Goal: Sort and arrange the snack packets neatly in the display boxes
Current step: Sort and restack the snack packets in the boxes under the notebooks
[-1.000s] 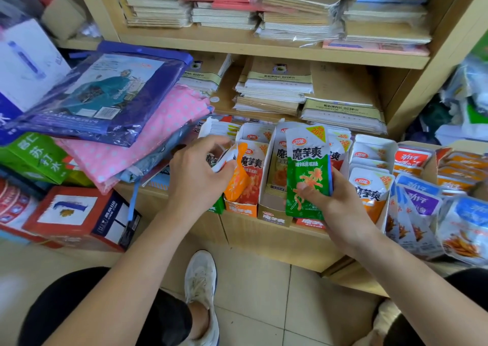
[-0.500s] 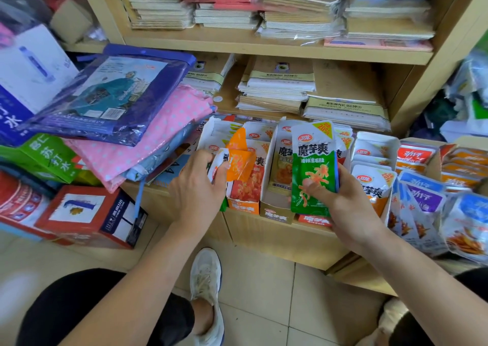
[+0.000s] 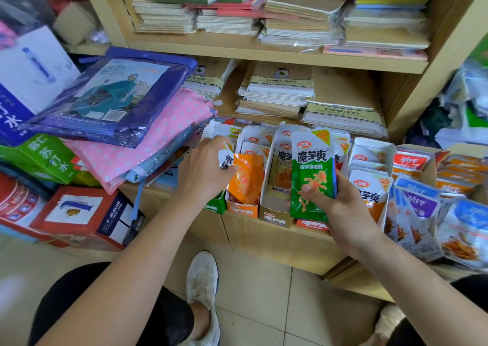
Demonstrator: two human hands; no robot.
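I see bright, even, diffuse light with only soft shadows under the shelf [image 3: 264, 55]. Glare streaks the plastic bag [image 3: 105, 100]. The wide lens bows the edges and smears corners. The green packet [image 3: 313, 176] reads sharp; the orange packet [image 3: 247, 176] at my left hand [image 3: 204, 171] is slightly blurred.

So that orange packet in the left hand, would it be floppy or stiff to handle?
Probably floppy: the orange packet bends over where the left hand pinches its top. Likely light, since a mere pinch holds it up. Its glossy film may be slightly slippery.
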